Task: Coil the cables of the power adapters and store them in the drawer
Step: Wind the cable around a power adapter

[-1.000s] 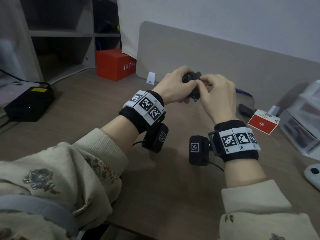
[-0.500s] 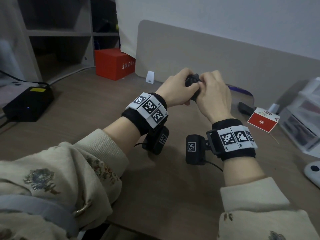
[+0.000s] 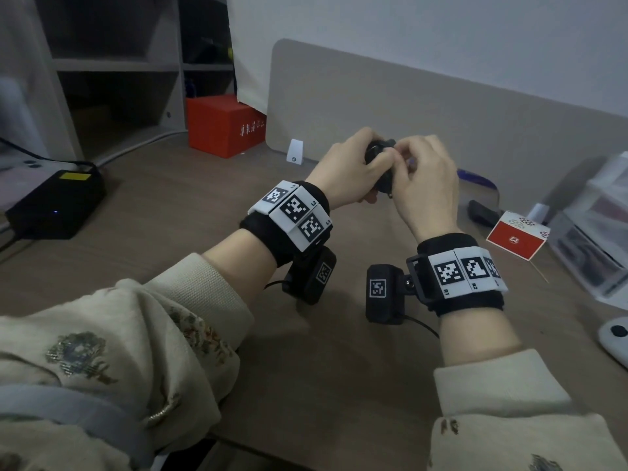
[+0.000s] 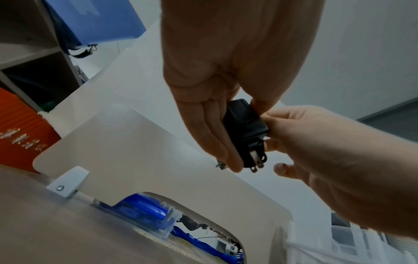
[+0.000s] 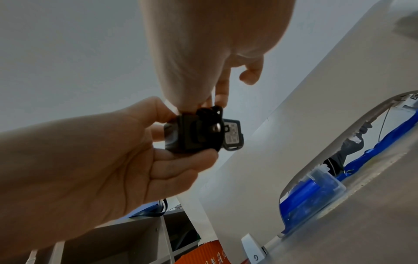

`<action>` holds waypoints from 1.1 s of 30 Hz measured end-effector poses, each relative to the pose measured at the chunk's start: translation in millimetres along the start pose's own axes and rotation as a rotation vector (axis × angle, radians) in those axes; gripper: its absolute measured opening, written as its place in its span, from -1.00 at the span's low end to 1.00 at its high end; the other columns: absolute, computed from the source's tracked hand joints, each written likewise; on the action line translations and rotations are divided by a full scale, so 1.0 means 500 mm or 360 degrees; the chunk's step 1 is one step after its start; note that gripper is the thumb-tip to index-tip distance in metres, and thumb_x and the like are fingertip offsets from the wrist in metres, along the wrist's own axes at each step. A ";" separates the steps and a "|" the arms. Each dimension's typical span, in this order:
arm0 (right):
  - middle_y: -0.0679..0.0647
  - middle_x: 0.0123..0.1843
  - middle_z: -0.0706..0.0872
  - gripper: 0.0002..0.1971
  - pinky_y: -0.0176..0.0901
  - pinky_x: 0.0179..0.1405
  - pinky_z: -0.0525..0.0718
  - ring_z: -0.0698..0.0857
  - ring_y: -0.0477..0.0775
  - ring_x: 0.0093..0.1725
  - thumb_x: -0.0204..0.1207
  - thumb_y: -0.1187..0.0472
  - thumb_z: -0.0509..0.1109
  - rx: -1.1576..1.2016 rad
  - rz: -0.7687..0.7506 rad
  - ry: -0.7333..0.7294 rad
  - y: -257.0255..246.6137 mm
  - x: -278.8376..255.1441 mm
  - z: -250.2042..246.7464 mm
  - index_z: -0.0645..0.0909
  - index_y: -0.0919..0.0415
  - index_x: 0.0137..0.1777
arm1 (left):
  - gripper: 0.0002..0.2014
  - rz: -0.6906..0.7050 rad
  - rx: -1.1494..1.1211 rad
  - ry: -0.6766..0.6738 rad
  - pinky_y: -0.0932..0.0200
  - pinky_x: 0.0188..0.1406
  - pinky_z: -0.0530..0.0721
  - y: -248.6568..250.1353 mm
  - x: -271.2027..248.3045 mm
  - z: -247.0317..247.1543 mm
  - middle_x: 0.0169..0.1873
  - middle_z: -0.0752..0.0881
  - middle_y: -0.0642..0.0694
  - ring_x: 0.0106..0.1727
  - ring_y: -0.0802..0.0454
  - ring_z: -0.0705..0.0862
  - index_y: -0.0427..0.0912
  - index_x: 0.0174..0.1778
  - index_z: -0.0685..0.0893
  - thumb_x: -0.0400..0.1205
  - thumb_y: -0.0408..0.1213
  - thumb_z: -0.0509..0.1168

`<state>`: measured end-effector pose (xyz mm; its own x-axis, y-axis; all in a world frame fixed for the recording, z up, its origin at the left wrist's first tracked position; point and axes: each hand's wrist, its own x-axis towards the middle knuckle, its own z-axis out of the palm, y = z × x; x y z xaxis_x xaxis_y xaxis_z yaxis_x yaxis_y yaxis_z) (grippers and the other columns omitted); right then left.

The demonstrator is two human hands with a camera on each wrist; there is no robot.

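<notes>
A small black power adapter (image 3: 380, 154) is held above the desk between both hands. My left hand (image 3: 350, 164) grips its body; in the left wrist view the adapter (image 4: 244, 128) shows its plug prongs pointing down. My right hand (image 3: 421, 178) pinches the thin black cable (image 5: 209, 114) bunched in loops against the adapter (image 5: 185, 137). A labelled tag (image 5: 233, 136) hangs beside the loops. A second black adapter (image 3: 482, 212) lies on the desk to the right, near the clear plastic drawer unit (image 3: 594, 232).
A beige divider panel (image 3: 441, 113) stands behind the hands. A red box (image 3: 224, 127) sits at the back left and a black box (image 3: 54, 205) at the far left. A red card (image 3: 516, 237) and a white device (image 3: 615, 338) lie at the right.
The hands stay in the same place with the adapter between them. The right fingers have shifted over the cable at the adapter's top.
</notes>
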<state>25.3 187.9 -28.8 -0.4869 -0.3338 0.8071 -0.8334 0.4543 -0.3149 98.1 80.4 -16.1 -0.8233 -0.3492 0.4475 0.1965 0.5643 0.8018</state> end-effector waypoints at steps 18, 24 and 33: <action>0.05 0.07 0.61 -0.80 0.02 0.03 0.16 0.50 0.15 0.18 0.65 0.19 0.10 -0.0124 0.0073 -0.0186 0.010 -0.004 0.010 0.58 0.15 0.03 | -0.79 0.0028 0.0009 -0.0139 -0.05 -0.20 0.83 -0.004 -0.012 0.007 -0.16 0.77 -0.08 -0.29 -0.05 0.83 -0.09 0.22 0.55 0.67 -0.27 0.18; -0.12 0.01 0.52 -0.84 -0.05 0.04 0.14 0.40 0.15 0.26 0.70 0.21 0.17 0.0089 0.0196 -0.0155 0.010 -0.005 0.011 0.59 0.12 -0.01 | -0.81 0.0059 -0.0045 -0.0146 0.02 -0.22 0.83 -0.003 -0.012 0.002 -0.17 0.74 -0.05 -0.28 -0.08 0.83 -0.10 0.20 0.57 0.69 -0.29 0.16; -0.17 -0.24 0.68 -0.87 0.15 0.09 0.70 0.68 -0.09 -0.15 0.48 0.01 0.48 0.0878 0.0542 0.0102 0.006 -0.008 0.012 0.56 -0.10 -0.19 | -0.83 -0.0009 -0.0216 -0.0117 -0.13 -0.23 0.84 -0.007 -0.006 0.005 -0.08 0.75 -0.18 -0.27 -0.16 0.84 -0.11 0.18 0.55 0.73 -0.28 0.12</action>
<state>23.0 185.5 -36.1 -0.7452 -0.1884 0.6397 -0.6554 0.0293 -0.7547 98.2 81.5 -21.0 -0.8604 -0.2933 0.4168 0.2581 0.4544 0.8526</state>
